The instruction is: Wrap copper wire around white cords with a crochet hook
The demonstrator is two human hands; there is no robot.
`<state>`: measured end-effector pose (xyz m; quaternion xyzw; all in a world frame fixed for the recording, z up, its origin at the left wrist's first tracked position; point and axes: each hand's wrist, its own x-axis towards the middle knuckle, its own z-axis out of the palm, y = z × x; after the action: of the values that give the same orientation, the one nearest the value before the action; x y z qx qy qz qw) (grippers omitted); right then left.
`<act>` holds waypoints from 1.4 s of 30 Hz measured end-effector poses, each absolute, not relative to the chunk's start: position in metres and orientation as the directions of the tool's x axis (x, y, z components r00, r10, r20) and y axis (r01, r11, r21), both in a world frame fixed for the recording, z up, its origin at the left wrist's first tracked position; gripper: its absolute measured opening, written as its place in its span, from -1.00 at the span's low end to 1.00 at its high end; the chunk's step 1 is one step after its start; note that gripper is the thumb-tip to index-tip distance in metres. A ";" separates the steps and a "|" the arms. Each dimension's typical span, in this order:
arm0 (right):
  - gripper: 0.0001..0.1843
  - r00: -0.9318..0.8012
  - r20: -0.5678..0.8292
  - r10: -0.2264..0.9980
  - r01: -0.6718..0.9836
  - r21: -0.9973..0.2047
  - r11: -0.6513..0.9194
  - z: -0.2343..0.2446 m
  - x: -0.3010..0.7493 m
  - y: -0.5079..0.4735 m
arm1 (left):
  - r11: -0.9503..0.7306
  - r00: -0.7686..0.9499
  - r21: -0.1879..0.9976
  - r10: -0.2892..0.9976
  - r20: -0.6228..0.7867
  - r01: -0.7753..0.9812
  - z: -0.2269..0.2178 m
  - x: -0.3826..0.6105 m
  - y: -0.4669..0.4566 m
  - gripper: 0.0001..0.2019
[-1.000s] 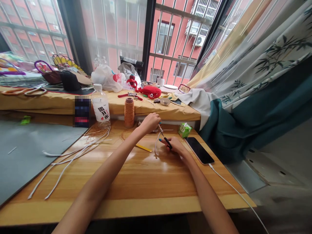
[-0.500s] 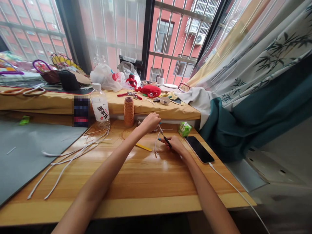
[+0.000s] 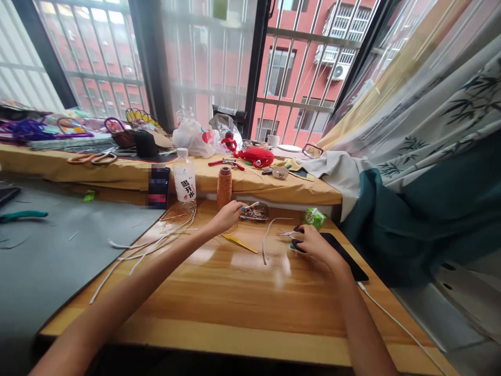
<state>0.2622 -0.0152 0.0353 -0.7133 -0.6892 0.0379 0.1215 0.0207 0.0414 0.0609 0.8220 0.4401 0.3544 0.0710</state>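
My right hand [image 3: 313,244] grips small black-handled scissors [image 3: 291,234], their blades pointing left above the wooden table [image 3: 242,292]. My left hand [image 3: 230,214] is stretched out to a small dish [image 3: 255,211] of short pieces and pinches a short white piece [image 3: 250,206] over it. A long white strip [image 3: 268,237] lies curved on the table between my hands. A yellow strip [image 3: 239,243] lies flat just below my left hand.
An orange thread spool [image 3: 224,187] and a water bottle [image 3: 184,177] stand behind my left hand. Several white strips [image 3: 144,250] trail left toward a grey mat [image 3: 58,250]. A green packet [image 3: 314,217] and a phone [image 3: 344,256] lie at the right. A cluttered yellow-covered ledge [image 3: 250,183] runs behind.
My hands have parted: the left one reached out to the dish with a short white piece, the right one drew rightward with the scissors. The view shifted left and up.
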 end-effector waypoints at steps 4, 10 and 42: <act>-0.49 -0.035 0.101 0.994 0.947 -0.313 0.065 0.032 0.263 -0.012 | -0.288 0.286 0.876 0.941 0.183 0.386 0.036 -0.019 0.014 -0.74; -0.61 -0.082 0.093 0.992 0.908 -0.404 0.113 0.034 0.254 -0.012 | -0.042 0.169 0.999 0.985 0.037 0.026 0.012 -0.038 -0.023 -0.71; -0.64 -0.364 -0.098 0.926 0.067 -0.995 -0.079 0.011 0.128 -0.055 | -0.085 0.342 0.994 0.938 0.055 0.074 0.011 -0.017 -0.045 -0.74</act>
<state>0.1283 -0.0549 0.0105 -0.4327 -0.5741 0.5936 0.3617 -0.0167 -0.0453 0.0105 0.6176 0.4099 0.4014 0.5379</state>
